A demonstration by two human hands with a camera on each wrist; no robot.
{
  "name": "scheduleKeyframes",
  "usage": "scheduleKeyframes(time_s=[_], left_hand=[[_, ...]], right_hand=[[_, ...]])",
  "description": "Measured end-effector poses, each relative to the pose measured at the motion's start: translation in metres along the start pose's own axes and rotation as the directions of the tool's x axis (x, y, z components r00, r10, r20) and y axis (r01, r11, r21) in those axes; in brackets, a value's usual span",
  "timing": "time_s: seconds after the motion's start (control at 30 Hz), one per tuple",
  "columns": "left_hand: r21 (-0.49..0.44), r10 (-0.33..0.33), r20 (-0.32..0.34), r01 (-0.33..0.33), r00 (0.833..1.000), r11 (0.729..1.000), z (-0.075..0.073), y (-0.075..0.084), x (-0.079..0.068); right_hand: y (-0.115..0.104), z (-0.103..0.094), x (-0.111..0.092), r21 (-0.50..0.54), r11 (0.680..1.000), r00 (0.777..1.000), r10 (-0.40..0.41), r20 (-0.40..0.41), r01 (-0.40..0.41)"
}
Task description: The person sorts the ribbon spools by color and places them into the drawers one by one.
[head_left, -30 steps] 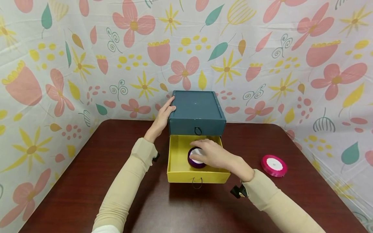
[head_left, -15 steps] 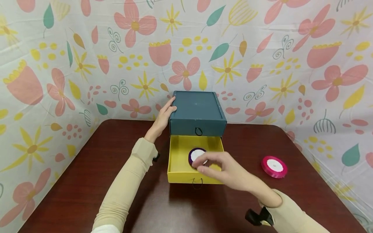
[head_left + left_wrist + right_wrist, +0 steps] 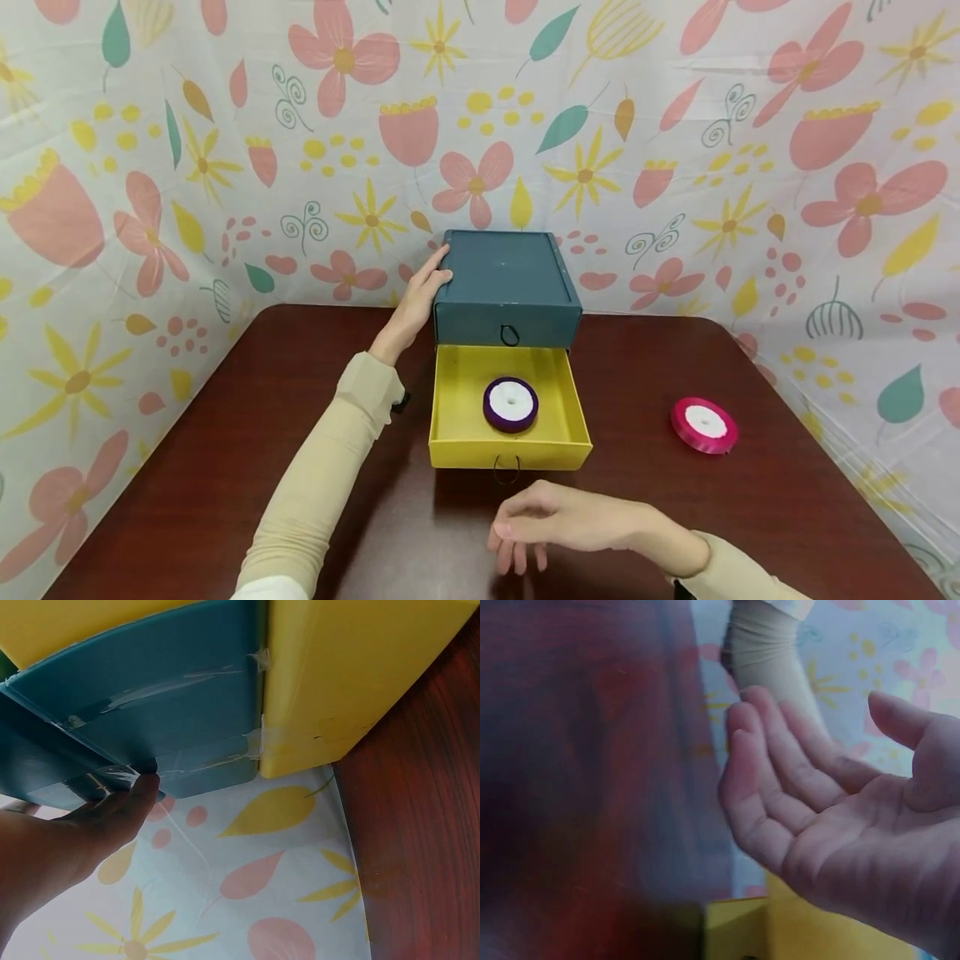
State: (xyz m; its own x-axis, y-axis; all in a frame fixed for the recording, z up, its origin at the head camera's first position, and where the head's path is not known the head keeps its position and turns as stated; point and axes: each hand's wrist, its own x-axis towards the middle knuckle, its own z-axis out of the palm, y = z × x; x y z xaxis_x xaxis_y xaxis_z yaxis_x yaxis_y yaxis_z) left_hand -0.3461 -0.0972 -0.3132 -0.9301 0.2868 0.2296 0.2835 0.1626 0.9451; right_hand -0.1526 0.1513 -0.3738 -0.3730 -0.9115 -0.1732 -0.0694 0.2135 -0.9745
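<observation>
A dark teal drawer box (image 3: 501, 271) stands at the back of the table. Its lower yellow drawer (image 3: 456, 408) is pulled out toward me, and a purple ribbon roll (image 3: 510, 405) with a white face lies flat inside. Along the box's left side rests my left hand (image 3: 411, 310); the left wrist view shows its fingertips against the teal wall near strips of clear tape. My right hand (image 3: 573, 518) hovers in front of the drawer with nothing in it. In the right wrist view its palm and loosely bent fingers (image 3: 742, 769) show, the thumb apart.
To the right lies a bright pink ribbon roll (image 3: 704, 425) on the dark red-brown table (image 3: 360, 500). Thin black pull loops hang on the upper drawer front and the yellow drawer front (image 3: 450, 455). A flower-print cloth (image 3: 637, 125) stands close behind the box.
My right hand has let go of the purple ribbon roll, leaving it in the drawer, and moved back toward me below the drawer front. My left hand stays on the box.
</observation>
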Motion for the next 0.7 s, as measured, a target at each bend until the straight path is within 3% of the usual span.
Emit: scheduleKeyframes(time_s=[0.1, 0.17, 0.27, 0.37, 0.47, 0.7], left_hand=[[0.000, -0.001, -0.003, 0.001, 1.000, 1.000, 0.002, 0.010, -0.007], [0.003, 0.003, -0.006, -0.003, 1.000, 1.000, 0.003, 0.013, -0.010], [0.001, 0.009, -0.010, -0.009, 1.000, 1.000, 0.004, 0.014, -0.010], [-0.001, 0.010, -0.012, -0.010, 1.000, 1.000, 0.004, 0.008, -0.007], [0.000, 0.011, -0.013, -0.011, 1.000, 1.000, 0.004, 0.008, -0.006], [0.011, 0.009, -0.013, -0.008, 1.000, 1.000, 0.004, 0.014, -0.010]], right_hand=[[0.012, 0.004, 0.007, 0.154, 0.984, 0.995, 0.094, -0.019, -0.090], [0.018, 0.007, 0.012, 0.277, 0.954, 0.991, 0.126, -0.035, -0.111], [0.024, 0.010, 0.019, 0.456, 0.887, 0.989, 0.123, -0.085, -0.071], [0.027, 0.009, 0.024, 0.567, 0.823, 0.980, 0.114, -0.163, -0.002], [0.027, 0.008, 0.026, 0.599, 0.800, 0.960, 0.134, -0.248, 0.043], [0.026, 0.010, 0.026, 0.571, 0.812, 0.918, 0.130, -0.374, 0.118]])
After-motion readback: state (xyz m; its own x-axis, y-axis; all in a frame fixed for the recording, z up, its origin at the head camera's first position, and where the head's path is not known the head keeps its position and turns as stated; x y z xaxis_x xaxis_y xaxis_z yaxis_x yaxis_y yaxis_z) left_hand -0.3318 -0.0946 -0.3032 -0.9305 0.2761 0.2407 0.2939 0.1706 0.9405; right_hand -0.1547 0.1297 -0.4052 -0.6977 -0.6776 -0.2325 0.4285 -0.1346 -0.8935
